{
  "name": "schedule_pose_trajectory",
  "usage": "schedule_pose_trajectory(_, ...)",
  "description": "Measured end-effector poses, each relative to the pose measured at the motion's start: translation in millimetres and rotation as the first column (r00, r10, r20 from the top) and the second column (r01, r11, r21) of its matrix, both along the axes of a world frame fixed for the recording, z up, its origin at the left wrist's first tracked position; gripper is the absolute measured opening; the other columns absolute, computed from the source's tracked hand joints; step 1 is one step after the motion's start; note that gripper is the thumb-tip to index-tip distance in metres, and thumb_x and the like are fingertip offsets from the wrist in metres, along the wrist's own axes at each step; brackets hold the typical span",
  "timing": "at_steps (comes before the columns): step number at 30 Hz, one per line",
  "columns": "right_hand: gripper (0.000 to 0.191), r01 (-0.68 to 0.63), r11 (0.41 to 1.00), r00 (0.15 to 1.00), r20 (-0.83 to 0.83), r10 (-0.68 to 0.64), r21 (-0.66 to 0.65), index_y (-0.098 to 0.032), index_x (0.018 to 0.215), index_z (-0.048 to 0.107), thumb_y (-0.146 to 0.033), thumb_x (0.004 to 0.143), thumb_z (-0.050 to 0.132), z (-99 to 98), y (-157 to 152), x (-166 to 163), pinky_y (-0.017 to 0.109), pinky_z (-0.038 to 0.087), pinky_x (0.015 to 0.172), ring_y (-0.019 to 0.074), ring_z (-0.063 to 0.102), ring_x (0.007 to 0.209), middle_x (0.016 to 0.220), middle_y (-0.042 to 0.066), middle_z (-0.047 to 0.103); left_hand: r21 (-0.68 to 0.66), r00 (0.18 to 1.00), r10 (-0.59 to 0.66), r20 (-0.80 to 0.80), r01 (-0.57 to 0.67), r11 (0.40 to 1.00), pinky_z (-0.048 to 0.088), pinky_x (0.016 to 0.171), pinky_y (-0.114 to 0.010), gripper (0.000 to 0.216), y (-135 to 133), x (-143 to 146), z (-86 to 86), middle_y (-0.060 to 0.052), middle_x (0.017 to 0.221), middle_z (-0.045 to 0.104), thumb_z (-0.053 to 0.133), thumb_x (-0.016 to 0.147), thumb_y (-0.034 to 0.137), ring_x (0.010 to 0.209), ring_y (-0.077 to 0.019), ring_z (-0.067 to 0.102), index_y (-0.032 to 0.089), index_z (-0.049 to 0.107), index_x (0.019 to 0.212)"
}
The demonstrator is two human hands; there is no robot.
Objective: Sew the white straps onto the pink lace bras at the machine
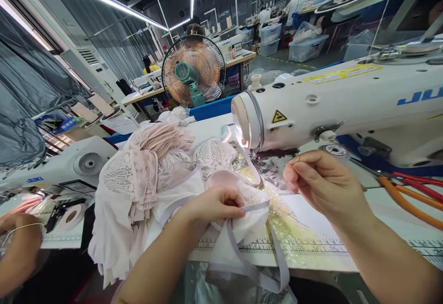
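My left hand [216, 205] is closed, pinching a pale pink and white lace garment [242, 193] with a grey strap [238, 253] that hangs over the table's front edge. My right hand [320, 184] is held up just right of the needle area, fingers curled and pinched together; whatever they hold is too small to make out. Both hands sit in front of the head of a white sewing machine [332, 105], whose lamp lights the fabric under the needle [258, 161].
A pile of pink lace pieces [148, 175] lies left of the machine. Orange and red handled scissors [411, 193] rest at right. A fan [193, 71] stands behind. Another person's hand [19, 244] works at a second machine [65, 165] far left.
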State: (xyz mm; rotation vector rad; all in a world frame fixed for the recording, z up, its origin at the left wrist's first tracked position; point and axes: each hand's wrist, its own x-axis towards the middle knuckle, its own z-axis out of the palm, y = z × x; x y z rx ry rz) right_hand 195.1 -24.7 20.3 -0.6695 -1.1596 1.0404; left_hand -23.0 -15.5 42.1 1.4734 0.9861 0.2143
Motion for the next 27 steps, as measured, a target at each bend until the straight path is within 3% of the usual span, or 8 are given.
schedule_pose_trajectory(3, 0.015, 0.051, 0.999, 0.999, 0.007, -0.051, -0.012, -0.026, 0.073, 0.054, -0.039, 0.076, 0.063, 0.9, -1, 1, 0.027, 0.042, 0.042, 0.0128, 0.052, 0.047, 0.057, -0.003, 0.057, -0.097, 0.996, 0.064, 0.06, -0.058, 0.994, 0.027, 0.046, -0.02, 0.023, 2, -2, -8.2, 0.003, 0.057, 0.049, 0.068, 0.063, 0.036, 0.048, -0.0064, 0.039, 0.015, 0.058, 0.068)
schedule_pose_trajectory(10, 0.015, 0.087, 0.996, 0.996, 0.021, -0.087, -0.006, -0.026, 0.073, 0.054, -0.039, 0.076, 0.063, -1.8, 1, 0, 0.026, 0.04, 0.041, 0.0119, 0.05, 0.046, 0.057, -0.003, 0.056, -0.147, 0.974, 0.133, 0.184, -0.106, 0.983, 0.024, 0.047, -0.02, 0.029, 7, -4, -20.3, 0.002, 0.06, 0.048, 0.07, 0.061, 0.04, 0.051, -0.0063, 0.037, 0.014, 0.059, 0.067)
schedule_pose_trajectory(14, 0.014, 0.081, 0.997, 0.977, 0.195, -0.082, 0.012, -0.024, 0.075, 0.055, -0.037, 0.081, 0.057, -9.9, 3, 0, 0.022, 0.034, 0.039, 0.0094, 0.043, 0.044, 0.055, -0.004, 0.052, -0.183, 0.953, 0.196, 0.231, -0.156, 0.971, 0.026, 0.05, -0.02, 0.027, 10, -6, -25.5, 0.002, 0.061, 0.049, 0.069, 0.062, 0.038, 0.053, -0.0069, 0.038, 0.014, 0.059, 0.067)
schedule_pose_trajectory(20, 0.023, -0.006, 0.998, 0.757, 0.652, -0.04, 0.069, -0.02, 0.072, 0.056, -0.037, 0.084, 0.048, -10.0, 4, -7, 0.024, 0.04, 0.049, 0.0125, 0.048, 0.054, 0.059, -0.001, 0.052, -0.076, 0.946, 0.22, 0.239, -0.208, 0.975, 0.024, 0.049, -0.02, 0.024, 15, 2, -7.4, 0.002, 0.056, 0.047, 0.066, 0.065, 0.036, 0.051, -0.0069, 0.037, 0.014, 0.059, 0.063)
schedule_pose_trajectory(24, 0.022, 0.037, 0.999, 0.678, 0.734, -0.031, 0.008, -0.02, 0.073, 0.054, -0.034, 0.085, 0.042, -4.7, 7, -9, 0.023, 0.041, 0.054, 0.0133, 0.051, 0.059, 0.066, 0.0, 0.057, -0.023, 0.952, 0.186, 0.244, -0.186, 0.982, 0.027, 0.05, -0.019, 0.024, 20, 14, 9.0, 0.002, 0.056, 0.049, 0.067, 0.064, 0.036, 0.052, -0.0072, 0.039, 0.013, 0.059, 0.061)
schedule_pose_trajectory(27, 0.022, 0.065, 0.998, 0.655, 0.755, -0.028, -0.019, -0.021, 0.071, 0.052, -0.032, 0.086, 0.04, -1.7, 9, -5, 0.022, 0.04, 0.053, 0.0127, 0.05, 0.059, 0.064, -0.001, 0.056, -0.044, 0.945, 0.207, 0.251, -0.203, 0.978, 0.027, 0.051, -0.019, 0.025, 24, 16, 7.1, 0.002, 0.055, 0.049, 0.068, 0.063, 0.035, 0.052, -0.0073, 0.04, 0.012, 0.058, 0.061)
